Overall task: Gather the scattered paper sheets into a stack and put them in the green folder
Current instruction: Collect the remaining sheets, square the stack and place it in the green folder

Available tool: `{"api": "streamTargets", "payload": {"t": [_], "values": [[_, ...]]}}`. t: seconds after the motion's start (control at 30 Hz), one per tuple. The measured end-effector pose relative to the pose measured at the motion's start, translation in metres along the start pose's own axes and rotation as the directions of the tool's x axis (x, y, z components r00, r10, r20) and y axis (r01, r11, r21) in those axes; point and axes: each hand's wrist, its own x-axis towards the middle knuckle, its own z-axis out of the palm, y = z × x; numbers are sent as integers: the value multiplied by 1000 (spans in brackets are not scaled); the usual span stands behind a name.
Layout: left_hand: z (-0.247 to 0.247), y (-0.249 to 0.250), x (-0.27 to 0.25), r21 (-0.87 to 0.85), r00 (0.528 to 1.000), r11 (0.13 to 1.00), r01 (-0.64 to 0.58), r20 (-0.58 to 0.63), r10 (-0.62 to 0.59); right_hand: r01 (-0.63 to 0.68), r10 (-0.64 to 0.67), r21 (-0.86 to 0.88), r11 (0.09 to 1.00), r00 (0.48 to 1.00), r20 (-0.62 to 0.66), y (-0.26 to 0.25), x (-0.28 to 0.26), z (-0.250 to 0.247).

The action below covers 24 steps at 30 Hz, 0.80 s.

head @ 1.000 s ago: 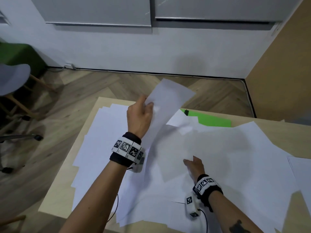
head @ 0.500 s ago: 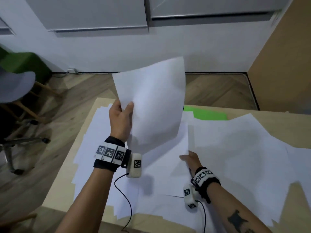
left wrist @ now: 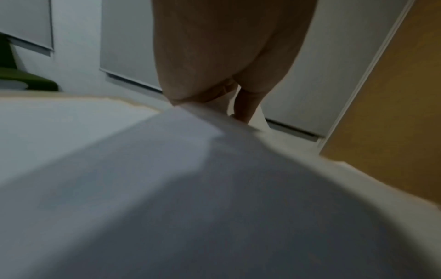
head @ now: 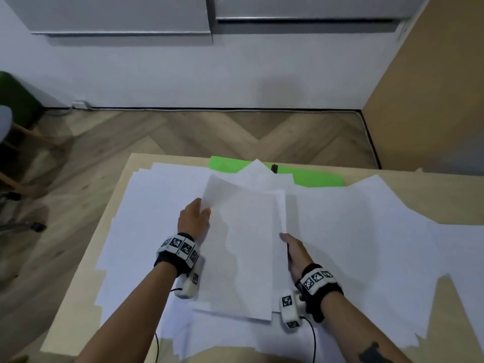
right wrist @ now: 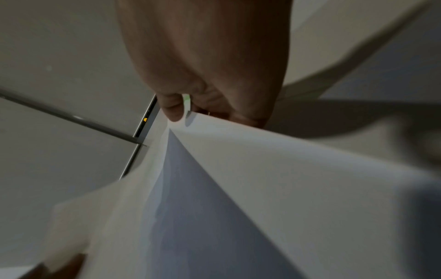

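- Stack (head: 246,255) of gathered white sheets is lying in front of the person on the layer of scattered sheets (head: 366,231) covering the table (head: 445,187); its long axis is running away from the person toward the green folder (head: 318,176).
- Green folder is lying beyond the stack's far end, partly buried under loose sheets, with only a strip of it showing; a small dark clip-like object (head: 274,167) is sitting on it.
- Left hand (head: 193,218) is pinching the stack's top sheet at the far-left corner, thumb above, so that the corner is curling upward.
- Right hand (head: 294,251) is gripping the stack's right edge, thumb on top and fingers tucked under the lifted paper.
- Both hands are flanking the stack; the left hand is reaching nearer to the folder.
- Compared with half a second earlier, the sheet that the left hand was holding upright above the table is now lying down on the stack, and the right hand is clasping the edge rather than pressing flat.
- Judged progress: many sheets are remaining ungathered.
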Motion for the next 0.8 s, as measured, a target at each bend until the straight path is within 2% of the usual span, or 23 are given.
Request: {"api": "streamTargets", "payload": {"t": [0.1, 0.2, 0.33, 0.43, 0.6, 0.67, 0.73, 0.8], "values": [[18, -19, 4, 90, 996, 994, 59, 64, -65, 3, -5, 36, 999, 998, 65, 0, -5, 7], [33, -29, 3, 9, 991, 995, 97, 94, -98, 27, -30, 23, 999, 995, 93, 0, -8, 18], [48, -30, -5, -87, 988, 989, 116, 108, -107, 115, -115, 4, 993, 993, 27, 2, -10, 32], [55, -26, -7, -120, 987, 986, 113, 127, -98, 162, -161, -43, 986, 987, 28, 7, -10, 42], [59, -23, -2, -127, 966, 989, 80, 255, -46, 187, -198, -134, 973, 977, -76, 13, -5, 42], [57, -30, 3, -70, 971, 997, 23, 237, -6, 165, -187, -161, 973, 972, -139, 11, -2, 34], [49, -41, 10, 87, 988, 996, -21, 151, 7, 138, -189, -231, 963, 958, -214, 8, -3, 28], [35, -53, 19, 219, 998, 976, -5, 67, -10, 118, -211, -318, 941, 938, -277, 1, -7, 25]]}}
